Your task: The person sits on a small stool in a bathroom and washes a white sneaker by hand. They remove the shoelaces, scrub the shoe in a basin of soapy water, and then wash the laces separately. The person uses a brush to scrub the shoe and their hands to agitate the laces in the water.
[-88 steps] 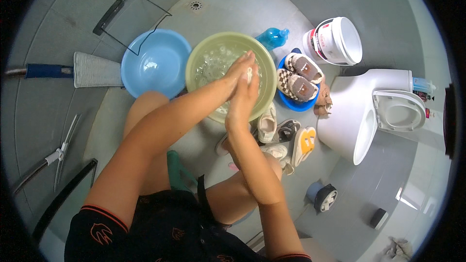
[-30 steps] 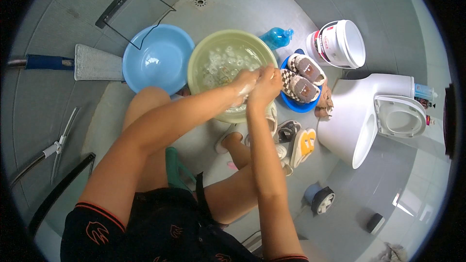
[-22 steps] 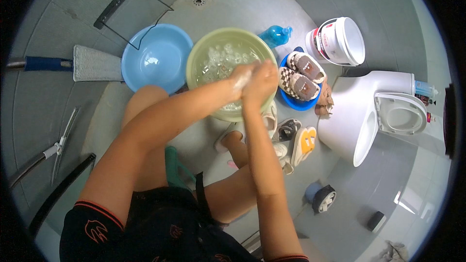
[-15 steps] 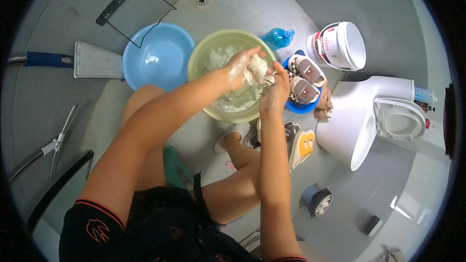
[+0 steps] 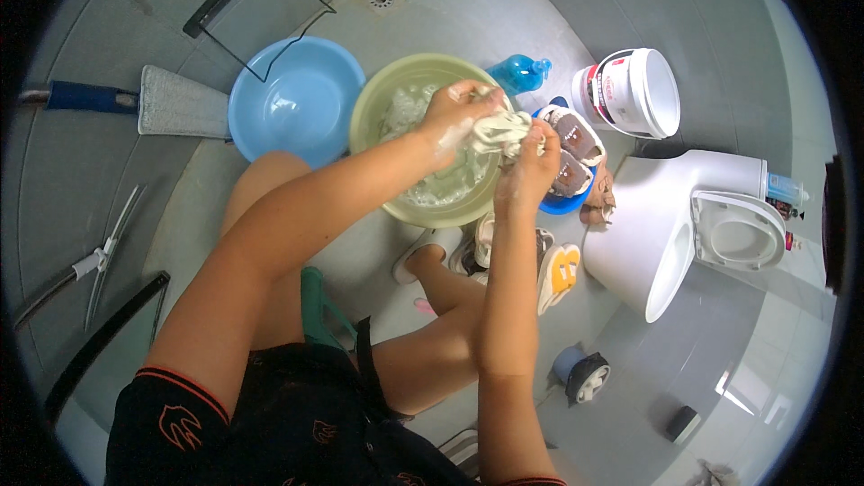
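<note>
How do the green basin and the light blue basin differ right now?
The green basin holds bubbly water; the light blue basin shows no bubbles. The left hand is over the green basin, while the light blue basin has no hand over it. The green basin looks somewhat larger than the light blue basin. Both are round and open-topped.

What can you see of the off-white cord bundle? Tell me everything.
The off-white cord bundle looks like soft fabric strands bunched in loops; I can't tell whether it's wet. It spans between the left grip and the right grip, both holding it, in view over the light green basin's right rim.
</note>
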Demonstrator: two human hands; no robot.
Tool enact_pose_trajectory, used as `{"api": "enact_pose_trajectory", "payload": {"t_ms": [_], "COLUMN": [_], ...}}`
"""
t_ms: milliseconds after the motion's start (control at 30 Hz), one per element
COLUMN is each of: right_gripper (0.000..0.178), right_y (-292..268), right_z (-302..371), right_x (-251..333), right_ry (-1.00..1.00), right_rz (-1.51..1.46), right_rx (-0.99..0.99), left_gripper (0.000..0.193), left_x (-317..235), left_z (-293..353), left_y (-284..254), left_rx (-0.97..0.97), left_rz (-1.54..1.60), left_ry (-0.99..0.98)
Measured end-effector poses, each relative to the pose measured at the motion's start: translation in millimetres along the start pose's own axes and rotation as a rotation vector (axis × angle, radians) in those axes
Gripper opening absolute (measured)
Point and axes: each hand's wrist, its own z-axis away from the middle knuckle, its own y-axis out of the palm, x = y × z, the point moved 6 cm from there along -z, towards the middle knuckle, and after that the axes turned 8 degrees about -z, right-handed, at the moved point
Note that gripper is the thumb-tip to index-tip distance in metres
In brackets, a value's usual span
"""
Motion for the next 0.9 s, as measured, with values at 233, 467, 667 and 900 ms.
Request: {"api": "enact_pose_trajectory", "payload": {"t_ms": [233,467,667,900], "right_gripper": [0.026,0.021,0.045,0.047], "right_y": [10.9,38.2,32.3,38.4], "right_z": [5.5,19.2,14.5,9.8], "right_x": [8.0,-1.6,-8.2,-8.3], "right_ry": [-0.063,-0.266,-0.315,-0.215], "right_rz": [0.036,0.662,0.878,0.547], "right_rx": [-0.141,0.008,0.005,0.075], "left_gripper": [0.054,0.051,0.038,0.055], "left_x": [22.1,36.4,36.2,56.7], "left_z": [-7.5,24.5,28.4,5.5], "left_y": [-2.3,25.3,25.0,13.1], "left_rx": [0.106,0.177,0.038,0.19], "left_rz": [0.181,0.249,0.192,0.082], "left_ry": [-0.211,-0.315,-0.416,-0.169]}}
